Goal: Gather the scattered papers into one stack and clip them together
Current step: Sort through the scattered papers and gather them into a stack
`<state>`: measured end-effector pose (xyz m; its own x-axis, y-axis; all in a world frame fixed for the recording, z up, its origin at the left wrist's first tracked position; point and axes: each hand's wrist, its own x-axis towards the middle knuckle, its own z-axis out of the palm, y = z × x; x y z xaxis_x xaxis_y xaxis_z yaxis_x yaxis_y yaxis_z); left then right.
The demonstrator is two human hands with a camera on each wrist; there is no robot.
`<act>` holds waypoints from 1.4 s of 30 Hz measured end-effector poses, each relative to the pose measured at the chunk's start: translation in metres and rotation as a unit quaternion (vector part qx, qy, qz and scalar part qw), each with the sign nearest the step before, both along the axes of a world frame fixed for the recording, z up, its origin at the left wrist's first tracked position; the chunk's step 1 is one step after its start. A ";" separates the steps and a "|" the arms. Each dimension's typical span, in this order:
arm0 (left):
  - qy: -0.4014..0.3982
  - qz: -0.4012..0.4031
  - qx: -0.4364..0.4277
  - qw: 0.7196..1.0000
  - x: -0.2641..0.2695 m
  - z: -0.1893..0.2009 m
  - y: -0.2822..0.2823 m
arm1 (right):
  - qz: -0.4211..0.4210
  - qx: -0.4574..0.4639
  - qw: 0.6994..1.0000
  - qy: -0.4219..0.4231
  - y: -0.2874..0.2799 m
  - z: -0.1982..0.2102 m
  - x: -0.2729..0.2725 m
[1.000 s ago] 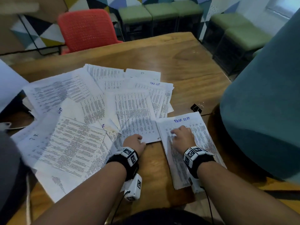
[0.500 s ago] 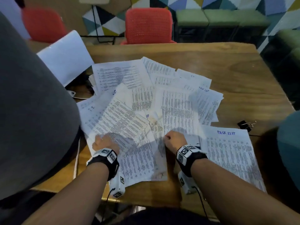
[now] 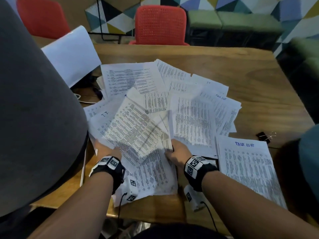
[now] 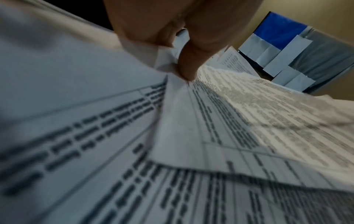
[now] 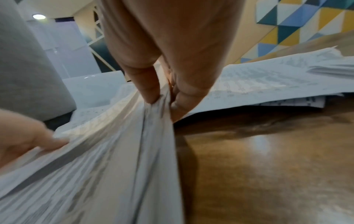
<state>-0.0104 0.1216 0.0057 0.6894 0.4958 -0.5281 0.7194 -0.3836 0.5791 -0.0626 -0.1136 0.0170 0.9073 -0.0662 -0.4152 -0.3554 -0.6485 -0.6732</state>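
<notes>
Printed sheets lie scattered across the wooden table (image 3: 233, 69). One bundle of sheets (image 3: 136, 133) is raised off the pile between both hands. My left hand (image 3: 107, 150) pinches its left edge, thumb on top (image 4: 188, 66). My right hand (image 3: 176, 150) pinches the right edge between thumb and fingers (image 5: 164, 98). A gathered stack headed "Task List" (image 3: 248, 169) lies flat at the right. A black binder clip (image 3: 263, 136) sits on the table beyond that stack, untouched.
A grey chair back (image 3: 34, 109) fills the left. A white board or laptop lid (image 3: 72, 56) leans at the back left, with cables beneath. A teal chair (image 3: 310, 140) edges in at the right. Red chairs (image 3: 160, 25) stand behind the table.
Both hands shifted left from the Task List stack to the scattered pile. They took hold of a bundle of sheets and lifted it off the pile.
</notes>
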 end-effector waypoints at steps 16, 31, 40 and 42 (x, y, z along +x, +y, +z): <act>-0.072 -0.129 -0.018 0.989 0.013 -0.001 -0.027 | -0.150 0.063 0.986 -0.040 -0.035 0.004 0.015; -0.053 -0.201 -0.096 0.973 0.033 0.026 -0.088 | -0.233 0.206 0.950 -0.032 -0.090 0.004 0.031; -0.059 -0.288 -0.095 0.951 0.054 0.022 -0.147 | -0.315 -0.006 0.948 -0.048 -0.125 -0.017 0.036; -0.064 -0.309 -0.057 0.947 0.058 0.015 -0.158 | -0.309 -0.031 0.950 -0.019 -0.127 -0.021 0.036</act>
